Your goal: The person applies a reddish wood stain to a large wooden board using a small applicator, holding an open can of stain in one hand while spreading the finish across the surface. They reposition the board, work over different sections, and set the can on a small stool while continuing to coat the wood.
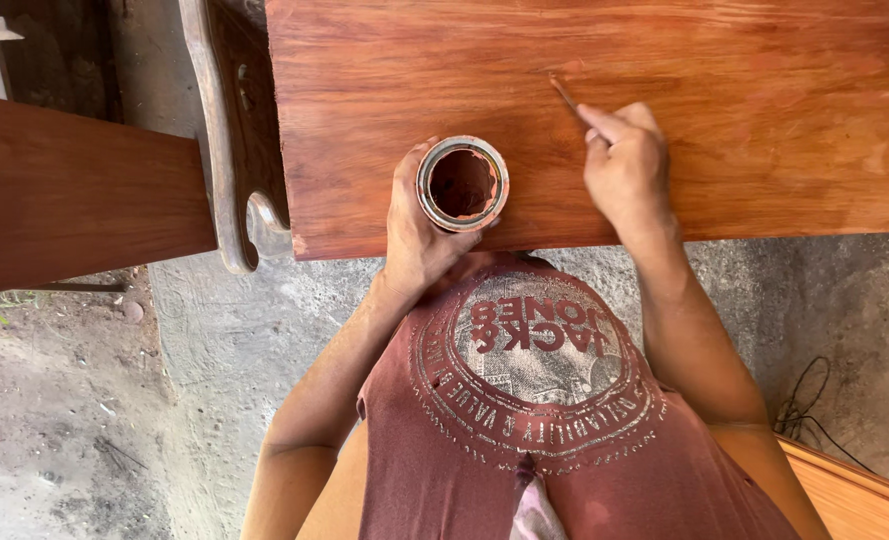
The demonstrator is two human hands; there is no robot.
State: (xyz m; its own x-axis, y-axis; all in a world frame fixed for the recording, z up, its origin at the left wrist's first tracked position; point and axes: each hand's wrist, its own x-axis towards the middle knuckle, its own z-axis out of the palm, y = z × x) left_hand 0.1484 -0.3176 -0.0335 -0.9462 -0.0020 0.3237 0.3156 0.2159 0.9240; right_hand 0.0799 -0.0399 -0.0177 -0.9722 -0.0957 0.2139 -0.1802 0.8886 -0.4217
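Observation:
My left hand (416,232) grips a small round tin (462,183) with a stained rim and dark reddish liquid inside, held at the near edge of a wide reddish-brown wooden board (744,120). My right hand (624,160) pinches a thin stick-like tool (564,95) whose tip touches the board's surface. The board looks freshly stained, with paler patches toward its right side.
A carved wooden leg piece (226,150) stands left of the board. A second dark brown panel (74,190) lies at the far left. Below are a concrete floor (244,330), dirt, a black cable (814,410) and a lighter plank (854,490) at bottom right.

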